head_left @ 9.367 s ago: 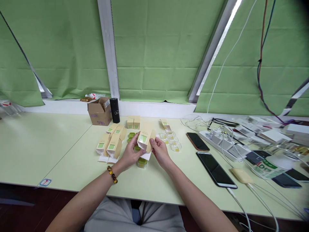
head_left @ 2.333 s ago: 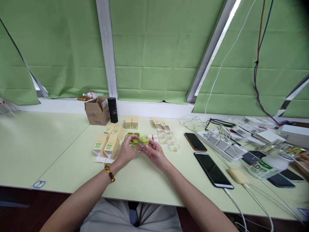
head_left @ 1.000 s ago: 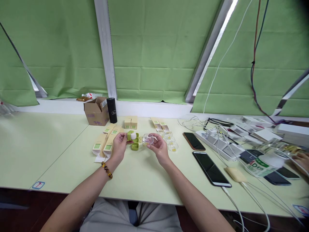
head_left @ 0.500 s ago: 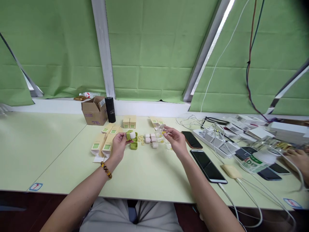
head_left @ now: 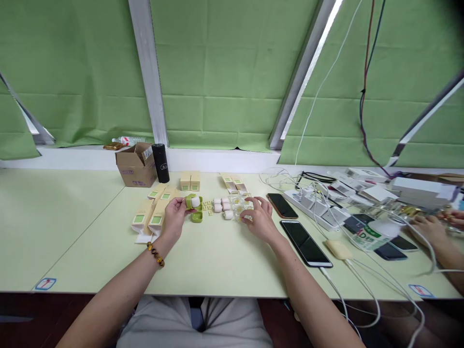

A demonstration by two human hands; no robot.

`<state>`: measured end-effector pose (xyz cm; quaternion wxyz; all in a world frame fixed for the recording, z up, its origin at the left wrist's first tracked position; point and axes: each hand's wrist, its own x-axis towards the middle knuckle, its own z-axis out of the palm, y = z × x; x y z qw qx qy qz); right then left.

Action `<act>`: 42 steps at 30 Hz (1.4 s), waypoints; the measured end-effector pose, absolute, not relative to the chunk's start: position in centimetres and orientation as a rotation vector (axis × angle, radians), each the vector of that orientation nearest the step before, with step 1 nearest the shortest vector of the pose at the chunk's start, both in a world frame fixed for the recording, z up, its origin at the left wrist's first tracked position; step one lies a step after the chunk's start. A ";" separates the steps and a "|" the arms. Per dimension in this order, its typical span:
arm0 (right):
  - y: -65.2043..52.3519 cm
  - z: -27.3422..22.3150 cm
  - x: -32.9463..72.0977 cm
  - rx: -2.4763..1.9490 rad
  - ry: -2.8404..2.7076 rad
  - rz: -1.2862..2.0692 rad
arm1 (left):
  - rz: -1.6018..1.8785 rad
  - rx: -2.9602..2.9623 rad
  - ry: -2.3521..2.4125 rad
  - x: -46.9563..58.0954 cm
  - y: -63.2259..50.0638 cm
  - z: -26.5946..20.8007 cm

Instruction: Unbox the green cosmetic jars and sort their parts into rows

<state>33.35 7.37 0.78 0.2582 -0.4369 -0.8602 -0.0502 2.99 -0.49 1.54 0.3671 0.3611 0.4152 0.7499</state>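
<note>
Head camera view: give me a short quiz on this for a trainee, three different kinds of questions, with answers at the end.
1. Multiple choice: what does the left hand hold?
A) a phone
B) a green case with a whitish block
C) a power strip

2. True or false: the right hand is on the cardboard box.

3. Fill in: the black cylinder stands on the table right beside an open cardboard ____.

Key:
1. B
2. False; it is at the clear containers, though whether it grips one is unclear.
3. box
</note>
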 end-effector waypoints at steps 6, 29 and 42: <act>7.5 0.6 33.6 -1.269 -2.345 -0.198 | 1.920 0.934 1.072 3.2 -0.7 1.7; 8.0 1.0 35.7 -1.498 -2.241 -0.368 | 1.902 0.920 1.067 3.2 -0.6 1.6; 4.6 2.8 27.6 -0.751 -2.086 0.317 | 1.687 0.875 0.885 4.2 -1.0 1.5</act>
